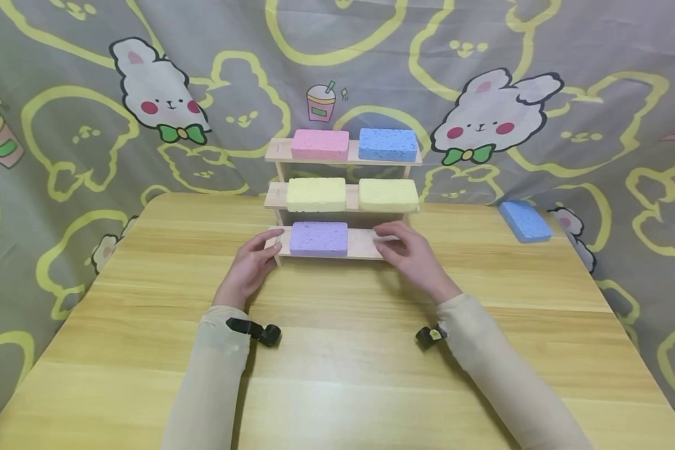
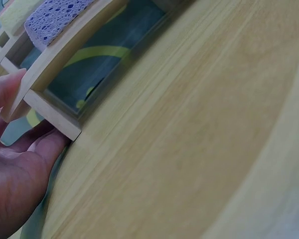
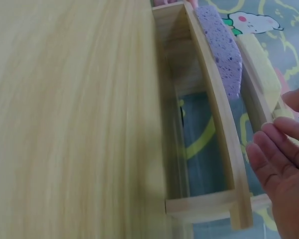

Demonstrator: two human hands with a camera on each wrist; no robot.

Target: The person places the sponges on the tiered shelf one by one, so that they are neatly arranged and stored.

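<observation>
A three-tier wooden rack [image 1: 362, 242] stands at the back of the table. On its lowest tier lies a purple sponge [image 1: 318, 238], left of the middle. My left hand [image 1: 251, 264] grips the left end of that tier; in the left wrist view the thumb is on the board's edge and other fingers are by the leg. Beside the tier's right end is my right hand [image 1: 413, 253], fingers loosely bent, holding nothing. Two yellow sponges [image 1: 316, 194] sit on the middle tier. The top tier bears a pink sponge [image 1: 320, 144] and a blue sponge [image 1: 387, 144].
Another blue sponge [image 1: 525, 221] lies at the table's back right corner. A grey curtain [image 1: 365, 69] with rabbit prints hangs behind the rack. The wooden table [image 1: 337, 375] stretches in front of it, under both forearms.
</observation>
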